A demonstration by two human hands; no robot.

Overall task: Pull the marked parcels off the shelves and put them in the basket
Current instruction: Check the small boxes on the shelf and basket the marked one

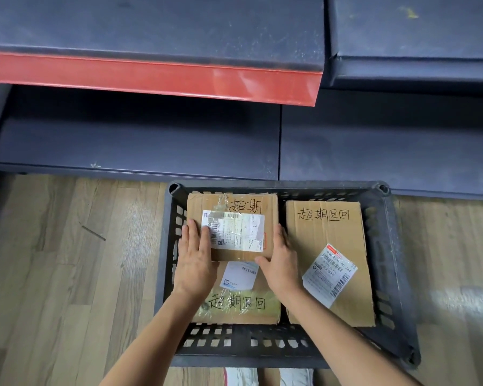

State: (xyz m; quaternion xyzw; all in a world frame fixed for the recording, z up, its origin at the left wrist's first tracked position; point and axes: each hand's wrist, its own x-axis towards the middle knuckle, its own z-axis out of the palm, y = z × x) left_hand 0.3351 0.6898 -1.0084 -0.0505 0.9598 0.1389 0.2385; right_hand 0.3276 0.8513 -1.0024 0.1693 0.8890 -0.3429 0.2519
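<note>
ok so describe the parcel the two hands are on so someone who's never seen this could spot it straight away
Find the dark slatted plastic basket on the wood floor below the shelves. In its left half, the small brown cardboard parcel lies on top of another box, between the left hand and right hand. Unlike its neighbours, its white shipping label sits under clear tape, and only two handwritten characters show.

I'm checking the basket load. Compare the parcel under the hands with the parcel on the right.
The held parcel lies on another parcel; the right parcel has none visible beneath. The held parcel's label sits square; the right parcel's label is tilted. Both hands touch only the held parcel. Both are handwritten brown cardboard.
</note>
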